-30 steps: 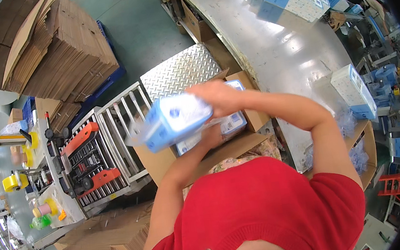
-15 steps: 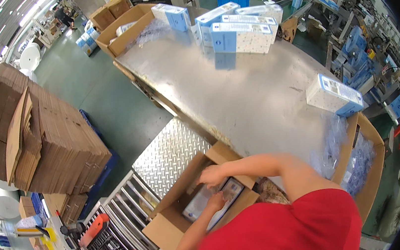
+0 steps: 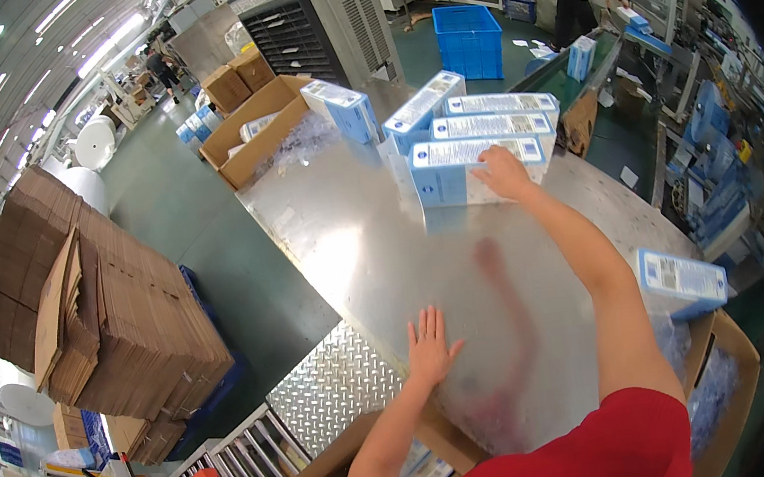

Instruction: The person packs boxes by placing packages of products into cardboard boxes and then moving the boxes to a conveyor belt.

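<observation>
On the metal table [image 3: 349, 200], several blue and white packs [image 3: 445, 189] stand in a group toward the far side. My right hand [image 3: 506, 176] is at the nearest of these, its fingers bent over the top edge and front face. My left hand [image 3: 432, 354] hovers at or rests on the table's near left edge, with fingers spread and nothing in it; contact is unclear. Below it, an open cardboard box [image 3: 450, 445] holds blue and white packs, partly hidden by my left arm.
Another blue and white pack [image 3: 683, 283] stands at the right, beside a carton of clear plastic bags [image 3: 721, 397]. A roller conveyor [image 3: 256, 454] lies at lower left, near stacked flat cardboard [image 3: 129, 317]. An open carton [image 3: 242, 151] and blue crate [image 3: 469, 42] are farther off.
Both hands have come out of the cardboard box. My right hand has reached forward to the nearest pack; my left has moved up to the table edge. The view has shifted too.
</observation>
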Demonstrator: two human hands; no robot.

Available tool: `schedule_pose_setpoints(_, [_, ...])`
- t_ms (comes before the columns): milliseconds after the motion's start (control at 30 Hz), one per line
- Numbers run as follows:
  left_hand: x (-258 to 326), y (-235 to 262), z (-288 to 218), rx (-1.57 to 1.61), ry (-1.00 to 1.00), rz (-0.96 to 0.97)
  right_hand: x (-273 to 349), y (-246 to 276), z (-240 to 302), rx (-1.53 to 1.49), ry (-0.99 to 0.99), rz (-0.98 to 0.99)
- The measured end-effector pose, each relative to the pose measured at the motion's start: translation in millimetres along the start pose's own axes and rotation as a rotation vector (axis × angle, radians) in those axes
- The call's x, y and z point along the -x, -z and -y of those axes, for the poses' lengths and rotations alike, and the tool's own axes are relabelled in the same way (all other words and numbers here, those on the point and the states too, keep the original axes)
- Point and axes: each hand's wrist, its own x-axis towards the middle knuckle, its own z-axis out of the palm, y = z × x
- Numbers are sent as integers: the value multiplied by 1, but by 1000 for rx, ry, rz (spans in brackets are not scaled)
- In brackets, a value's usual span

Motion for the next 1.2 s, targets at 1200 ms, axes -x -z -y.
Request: schedule_pose_setpoints(1200, [12,-3,-2,22,181,-23,-132,-78,63,135,347,260])
